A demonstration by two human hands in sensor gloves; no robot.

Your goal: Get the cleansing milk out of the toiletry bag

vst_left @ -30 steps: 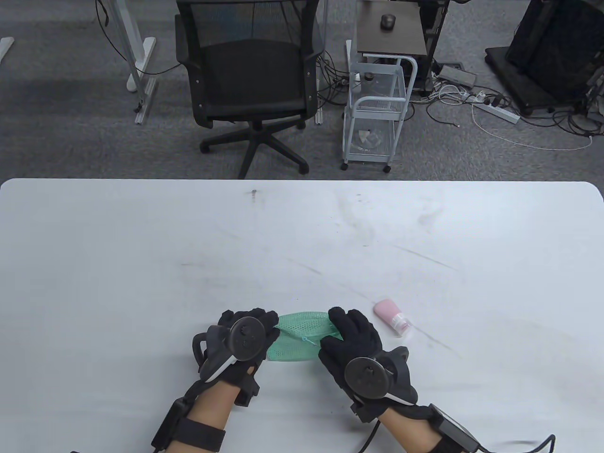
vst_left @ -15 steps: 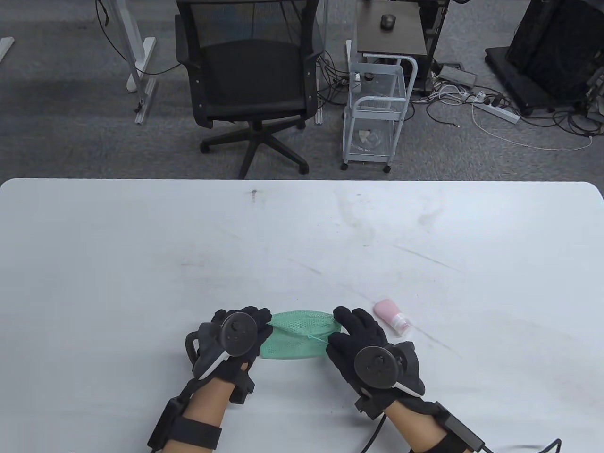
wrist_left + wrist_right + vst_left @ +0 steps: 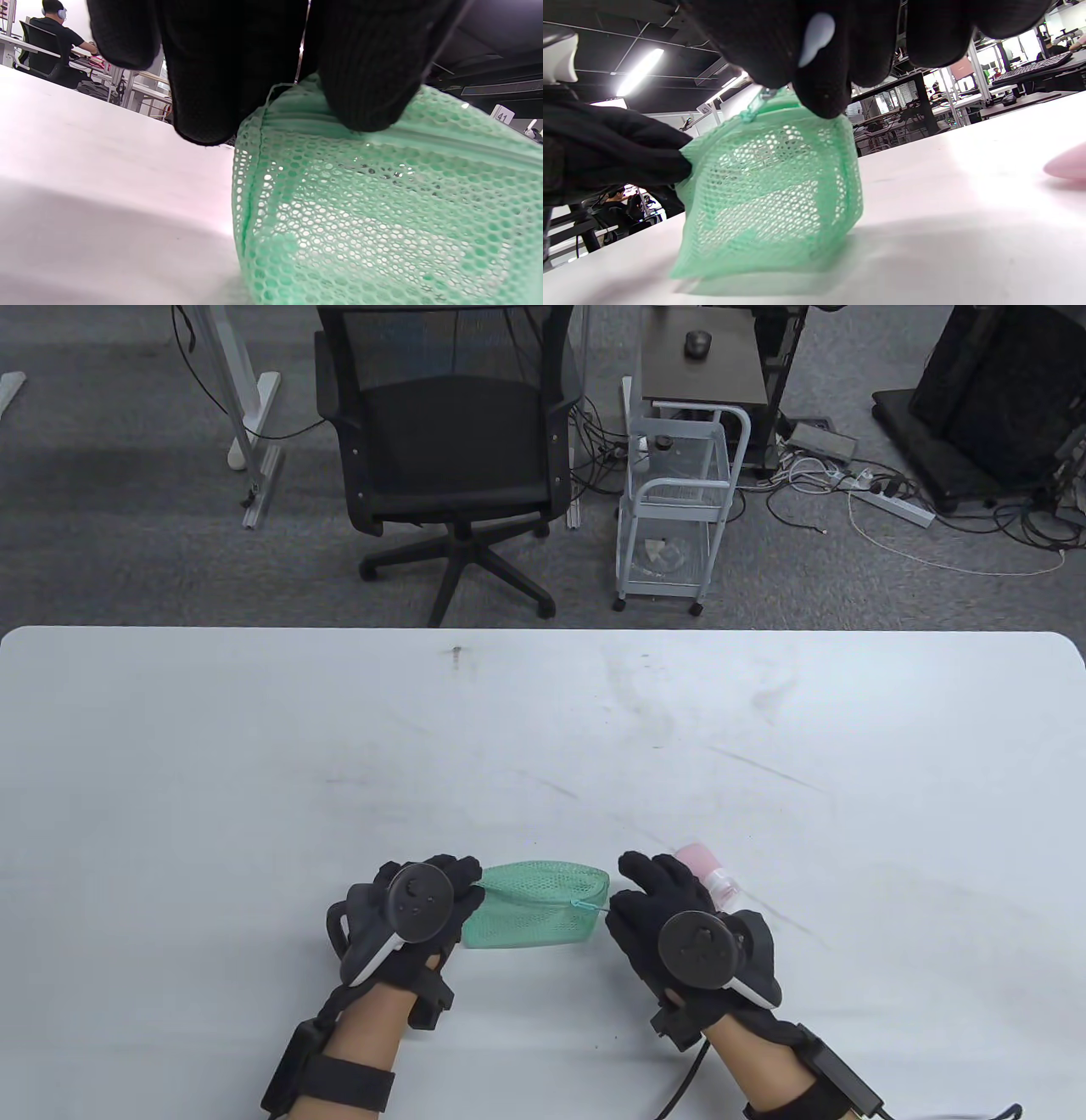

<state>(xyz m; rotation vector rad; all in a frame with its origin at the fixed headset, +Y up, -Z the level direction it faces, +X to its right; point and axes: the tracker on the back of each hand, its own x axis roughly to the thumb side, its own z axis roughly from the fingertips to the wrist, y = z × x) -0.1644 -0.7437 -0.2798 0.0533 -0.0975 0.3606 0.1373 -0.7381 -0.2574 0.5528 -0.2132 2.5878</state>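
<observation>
A green mesh toiletry bag (image 3: 534, 909) stands on the white table (image 3: 543, 746) between my hands. My left hand (image 3: 462, 884) grips the bag's left end; the left wrist view shows its fingers (image 3: 237, 63) pressing on the bag's top seam (image 3: 382, 212). My right hand (image 3: 624, 899) pinches the zipper pull (image 3: 585, 904) at the bag's right end; the pull (image 3: 757, 101) and bag (image 3: 772, 190) also show in the right wrist view. A pink cleansing milk bottle (image 3: 708, 872) lies on the table just right of my right hand, outside the bag; its end shows in the right wrist view (image 3: 1067, 165).
The table's near edge is close below my wrists. A black office chair (image 3: 450, 449) and a white trolley (image 3: 679, 500) stand on the floor beyond the table's far edge.
My right hand has moved right, drawing the zipper pull from the bag's middle to its right end. My left hand has shifted slightly left with the bag's end. The bag now stands taller.
</observation>
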